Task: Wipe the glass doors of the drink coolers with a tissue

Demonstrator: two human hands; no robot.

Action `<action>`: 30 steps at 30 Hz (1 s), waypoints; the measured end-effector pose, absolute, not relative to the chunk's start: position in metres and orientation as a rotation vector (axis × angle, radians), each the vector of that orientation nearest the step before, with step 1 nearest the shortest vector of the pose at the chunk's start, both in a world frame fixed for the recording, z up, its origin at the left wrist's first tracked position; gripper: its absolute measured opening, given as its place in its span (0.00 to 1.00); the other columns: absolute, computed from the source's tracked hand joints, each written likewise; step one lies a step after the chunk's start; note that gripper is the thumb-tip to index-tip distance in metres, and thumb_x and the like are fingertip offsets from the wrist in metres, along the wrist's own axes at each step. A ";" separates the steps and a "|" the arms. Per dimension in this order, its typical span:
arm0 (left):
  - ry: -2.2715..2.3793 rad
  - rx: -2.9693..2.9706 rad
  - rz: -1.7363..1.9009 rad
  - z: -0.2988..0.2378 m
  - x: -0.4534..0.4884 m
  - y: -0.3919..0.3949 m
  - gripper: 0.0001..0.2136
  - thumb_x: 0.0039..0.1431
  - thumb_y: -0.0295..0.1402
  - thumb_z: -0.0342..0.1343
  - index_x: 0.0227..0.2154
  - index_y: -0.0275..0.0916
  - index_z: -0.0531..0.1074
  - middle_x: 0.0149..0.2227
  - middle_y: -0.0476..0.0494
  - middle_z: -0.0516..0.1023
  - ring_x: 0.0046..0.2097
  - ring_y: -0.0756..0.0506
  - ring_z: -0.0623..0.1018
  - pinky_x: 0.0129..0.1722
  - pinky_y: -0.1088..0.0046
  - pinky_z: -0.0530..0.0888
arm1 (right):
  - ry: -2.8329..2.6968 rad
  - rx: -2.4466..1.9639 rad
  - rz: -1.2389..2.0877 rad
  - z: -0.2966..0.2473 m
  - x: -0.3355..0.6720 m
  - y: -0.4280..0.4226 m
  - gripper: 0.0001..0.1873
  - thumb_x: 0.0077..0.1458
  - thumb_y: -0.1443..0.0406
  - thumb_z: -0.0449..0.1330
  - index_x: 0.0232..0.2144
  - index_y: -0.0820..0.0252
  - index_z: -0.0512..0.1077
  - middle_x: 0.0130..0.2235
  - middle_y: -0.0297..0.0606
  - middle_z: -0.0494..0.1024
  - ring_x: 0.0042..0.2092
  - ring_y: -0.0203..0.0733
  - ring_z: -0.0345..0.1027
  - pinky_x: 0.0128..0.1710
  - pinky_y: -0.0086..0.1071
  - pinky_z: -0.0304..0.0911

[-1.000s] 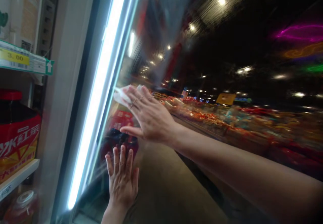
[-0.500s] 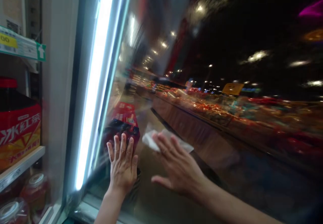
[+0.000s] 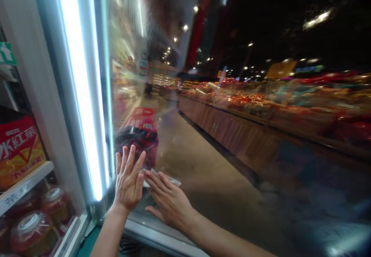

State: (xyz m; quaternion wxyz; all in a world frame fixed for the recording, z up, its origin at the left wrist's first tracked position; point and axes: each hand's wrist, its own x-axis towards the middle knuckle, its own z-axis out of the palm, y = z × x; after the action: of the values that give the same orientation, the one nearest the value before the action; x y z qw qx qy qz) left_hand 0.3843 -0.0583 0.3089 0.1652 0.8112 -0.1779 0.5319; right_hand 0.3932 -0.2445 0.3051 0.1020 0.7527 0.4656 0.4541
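Note:
My left hand (image 3: 128, 181) rests palm forward on the glass door (image 3: 203, 141), its fingers stretched and spread. Just to its right, my right hand (image 3: 169, 201) lies nearly flat with the thumb apart. Under its fingers is a thin white tissue (image 3: 174, 181), held against the glass; most of it is hidden by the hand. Left fingertips and right fingertips are close to each other, low on the pane.
A bright light tube (image 3: 82, 91) runs up the frame at the left. Red drink packs (image 3: 20, 148) and lidded jars (image 3: 34, 230) stand on the shelves. Beyond the glass are stacked red packs (image 3: 142, 119), a floor aisle (image 3: 185, 148) and a long blurred wooden display (image 3: 220, 125).
My right hand has moved left and down with the tissue, closer to my left hand. The view has swung right, so the light tube and shelves shift left.

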 end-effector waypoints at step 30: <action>-0.403 2.254 1.659 0.269 0.395 -0.133 0.40 0.64 0.33 0.56 0.73 0.53 0.42 0.77 0.46 0.32 0.77 0.37 0.33 0.72 0.40 0.32 | 0.533 2.468 1.853 0.360 0.381 -0.365 0.47 0.63 0.57 0.59 0.75 0.52 0.40 0.76 0.47 0.37 0.75 0.68 0.22 0.65 0.78 0.46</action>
State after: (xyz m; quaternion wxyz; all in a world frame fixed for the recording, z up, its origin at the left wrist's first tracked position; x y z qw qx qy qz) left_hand 0.3949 -0.1328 0.2691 0.1564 0.7874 -0.1407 0.5794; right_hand 0.3814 -0.3651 0.3598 0.0050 0.7880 0.1701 0.5917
